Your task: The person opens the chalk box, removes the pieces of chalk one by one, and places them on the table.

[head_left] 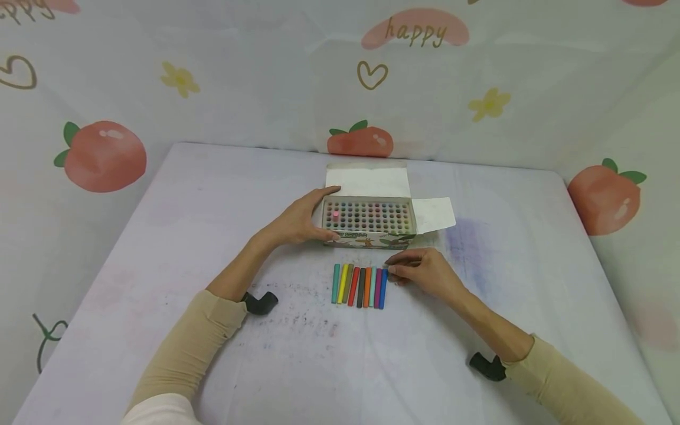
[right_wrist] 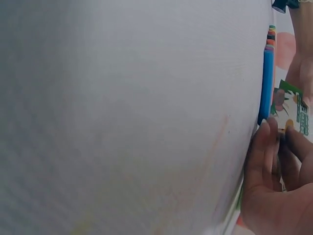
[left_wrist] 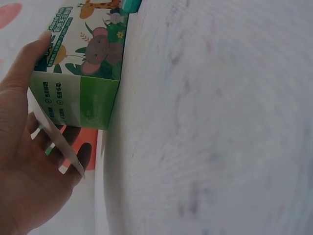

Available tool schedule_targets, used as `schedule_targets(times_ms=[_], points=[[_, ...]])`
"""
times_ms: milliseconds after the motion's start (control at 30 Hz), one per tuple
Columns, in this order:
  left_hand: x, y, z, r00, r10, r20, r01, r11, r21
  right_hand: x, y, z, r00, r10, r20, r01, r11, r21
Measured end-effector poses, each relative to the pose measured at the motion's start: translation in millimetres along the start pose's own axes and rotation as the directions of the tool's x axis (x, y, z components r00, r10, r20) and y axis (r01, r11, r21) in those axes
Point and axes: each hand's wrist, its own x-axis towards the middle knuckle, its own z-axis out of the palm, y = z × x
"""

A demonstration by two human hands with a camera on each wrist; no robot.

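My left hand (head_left: 297, 219) grips the left end of an open chalk box (head_left: 366, 241), thumb at the front and fingers at the back. Its animal-printed side (left_wrist: 100, 49) shows in the left wrist view. Inside are many chalk ends in rows, and one pink chalk (head_left: 336, 216) stands higher. In front of the box lies a row of several coloured chalk sticks, from teal (head_left: 336, 283) to blue (head_left: 383, 289). My right hand (head_left: 427, 274) is at the blue stick's far end, its fingertips touching or very close to it, with fingers bent loosely and apart.
The box's lid (head_left: 368, 179) is raised at the back and a white side flap (head_left: 434, 214) sticks out to the right. Coloured smudges mark the white table cover (head_left: 297, 366). Black wrist mounts (head_left: 260, 303) sit at both wrists. A fruit-printed cloth (head_left: 265, 77) hangs behind.
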Motion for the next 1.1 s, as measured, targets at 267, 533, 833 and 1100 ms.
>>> schedule_targets(times_ms=[267, 533, 833, 1100], points=[[-1.9, 0.7, -0.2, 1.0, -0.002, -0.004, 0.002, 1.0, -0.006, 0.4, -5.1, -0.7, 0.997, -0.075, -0.011, 0.075, 0.997, 0.01], [-2.5, -0.4, -1.1, 1.0, -0.003, -0.011, 0.003, 1.0, 0.002, 5.7, -19.4, -1.9, 0.985, -0.172, -0.006, 0.173, 0.984, 0.046], [-0.2, -1.1, -0.4, 1.0, 0.002, -0.001, -0.002, 1.0, 0.003, 14.5, -37.5, -1.8, 0.969, -0.246, -0.002, 0.246, 0.968, 0.049], [0.9, -1.8, -0.4, 1.0, 0.011, -0.01, -0.011, 1.0, 0.013, 24.2, -52.2, -2.4, 0.958, -0.288, 0.006, 0.287, 0.956, 0.055]])
